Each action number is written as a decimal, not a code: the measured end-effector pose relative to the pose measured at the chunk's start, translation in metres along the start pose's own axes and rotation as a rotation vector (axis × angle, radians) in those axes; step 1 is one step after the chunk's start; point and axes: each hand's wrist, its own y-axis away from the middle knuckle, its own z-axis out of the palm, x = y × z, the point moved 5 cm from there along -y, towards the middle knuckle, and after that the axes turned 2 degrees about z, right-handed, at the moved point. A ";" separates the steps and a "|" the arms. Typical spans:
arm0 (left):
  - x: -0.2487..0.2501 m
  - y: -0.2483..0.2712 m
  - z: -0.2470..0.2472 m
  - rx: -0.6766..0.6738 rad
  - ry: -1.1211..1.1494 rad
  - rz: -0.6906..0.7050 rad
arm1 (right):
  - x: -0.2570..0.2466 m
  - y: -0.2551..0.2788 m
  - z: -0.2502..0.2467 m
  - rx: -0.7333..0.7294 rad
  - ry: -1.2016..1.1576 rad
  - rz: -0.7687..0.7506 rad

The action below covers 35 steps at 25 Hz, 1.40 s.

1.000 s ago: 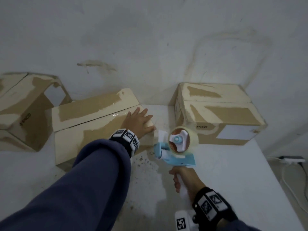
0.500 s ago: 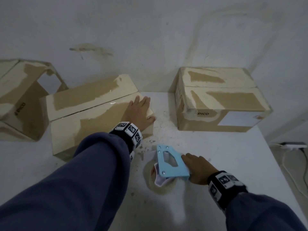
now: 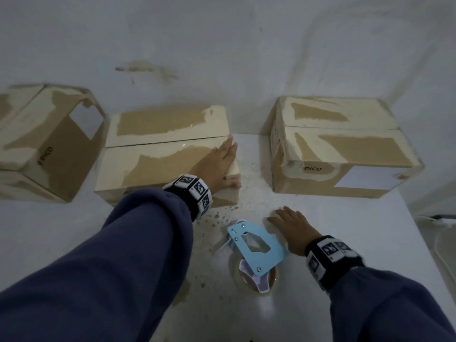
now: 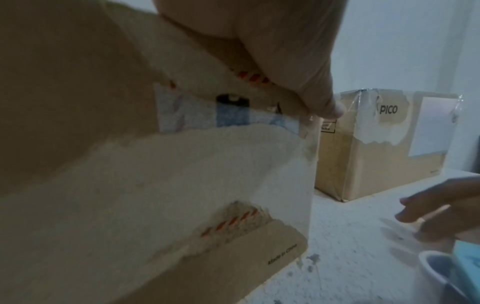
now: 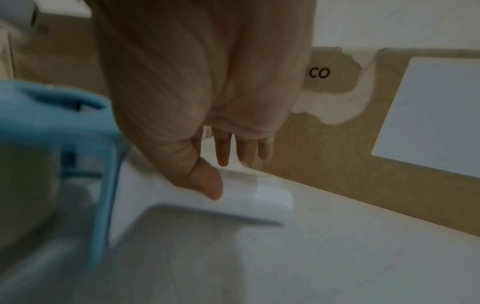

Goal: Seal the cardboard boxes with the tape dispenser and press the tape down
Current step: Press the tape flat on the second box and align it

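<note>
My left hand (image 3: 219,166) lies flat on the right end of the middle cardboard box (image 3: 162,156), fingers straight over its top, thumb (image 4: 322,102) against the box's right edge. The blue tape dispenser (image 3: 256,248) lies on its side on the white table, its tape roll (image 3: 256,280) toward me. My right hand (image 3: 291,225) hovers open just right of the dispenser with fingers spread; in the right wrist view its thumb (image 5: 207,183) is at the dispenser's white handle (image 5: 259,195). A second box (image 3: 340,149) marked PICO stands to the right.
A third box (image 3: 47,141) sits tilted at the far left. The white table (image 3: 370,243) is speckled with cardboard crumbs between the boxes; its right edge drops off to cables (image 3: 441,218) on the floor. A grey wall stands close behind the boxes.
My right hand lowered the dispenser from upright onto the table on its side and let go of it. The left hand stayed pressed on the middle box.
</note>
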 end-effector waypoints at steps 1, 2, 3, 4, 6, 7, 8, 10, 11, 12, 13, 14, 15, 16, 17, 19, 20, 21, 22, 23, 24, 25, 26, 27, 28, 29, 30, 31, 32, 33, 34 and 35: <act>-0.001 0.001 0.000 0.018 0.009 -0.028 | -0.001 -0.002 -0.008 0.043 -0.082 0.040; -0.002 0.002 0.000 0.028 -0.024 -0.055 | -0.004 -0.006 -0.020 0.118 -0.197 0.071; -0.003 0.004 -0.001 0.038 -0.077 -0.083 | -0.008 -0.011 -0.038 0.248 -0.306 0.082; -0.005 0.008 -0.001 0.058 -0.103 -0.113 | -0.014 -0.014 -0.057 0.411 -0.402 0.075; -0.015 0.021 -0.008 0.127 -0.060 -0.178 | -0.028 -0.024 -0.091 0.661 -0.490 0.046; -0.022 0.030 -0.013 0.180 -0.015 -0.190 | -0.038 -0.027 -0.104 0.769 -0.496 0.031; -0.033 0.042 -0.019 0.241 0.030 -0.201 | -0.047 -0.031 -0.114 0.849 -0.499 0.024; -0.061 0.070 -0.029 0.397 0.123 -0.241 | -0.064 -0.041 -0.125 0.876 -0.561 0.019; -0.078 0.087 -0.031 0.489 0.152 -0.270 | -0.070 -0.047 -0.124 0.820 -0.594 0.022; -0.097 0.106 -0.030 0.573 0.159 -0.314 | -0.076 -0.053 -0.119 0.739 -0.614 0.030; -0.116 0.124 -0.028 0.629 0.156 -0.368 | -0.081 -0.059 -0.113 0.659 -0.634 0.039; -0.131 0.140 -0.021 0.637 0.162 -0.433 | -0.083 -0.063 -0.105 0.590 -0.663 0.053; -0.145 0.153 -0.013 0.596 0.203 -0.507 | -0.085 -0.066 -0.098 0.549 -0.693 0.066; -0.154 0.162 -0.002 0.526 0.271 -0.570 | -0.086 -0.066 -0.094 0.546 -0.723 0.076; -0.161 0.170 0.008 0.472 0.341 -0.611 | -0.088 -0.068 -0.092 0.564 -0.761 0.078; -0.164 0.176 0.017 0.472 0.491 -0.625 | -0.089 -0.066 -0.092 0.632 -0.861 0.082; -0.164 0.177 0.016 0.510 0.559 -0.623 | -0.090 -0.065 -0.093 0.652 -0.907 0.093; -0.161 0.176 0.012 0.545 0.614 -0.634 | -0.091 -0.062 -0.092 0.656 -0.949 0.107; -0.163 0.176 0.010 0.573 0.663 -0.659 | -0.092 -0.061 -0.092 0.651 -0.997 0.123; -0.167 0.179 0.009 0.586 0.707 -0.684 | -0.095 -0.059 -0.092 0.650 -1.066 0.136; -0.174 0.181 0.010 0.579 0.757 -0.701 | -0.095 -0.057 -0.092 0.657 -1.155 0.159; -0.181 0.183 0.010 0.568 0.805 -0.696 | -0.092 -0.057 -0.092 0.667 -1.251 0.182; -0.190 0.184 0.009 0.558 0.846 -0.674 | -0.087 -0.058 -0.093 0.687 -1.343 0.214; -0.199 0.185 0.007 0.556 0.887 -0.644 | -0.082 -0.059 -0.092 0.703 -1.428 0.255; -0.207 0.186 0.003 0.555 0.933 -0.626 | -0.077 -0.060 -0.094 0.718 -1.493 0.295; -0.212 0.184 -0.002 0.552 0.983 -0.616 | -0.073 -0.059 -0.097 0.732 -1.515 0.319; -0.217 0.182 -0.008 0.532 1.005 -0.606 | -0.071 -0.056 -0.102 0.750 -1.488 0.331; -0.219 0.179 -0.013 0.496 0.998 -0.578 | -0.071 -0.052 -0.106 0.759 -1.429 0.333; -0.222 0.178 -0.016 0.452 0.971 -0.545 | -0.071 -0.047 -0.109 0.768 -1.359 0.335; -0.225 0.177 -0.019 0.389 0.933 -0.518 | -0.070 -0.042 -0.112 0.766 -1.299 0.338; -0.228 0.179 -0.020 0.322 0.899 -0.504 | -0.068 -0.039 -0.112 0.747 -1.247 0.341; -0.232 0.180 -0.021 0.253 0.867 -0.494 | -0.066 -0.037 -0.114 0.716 -1.208 0.344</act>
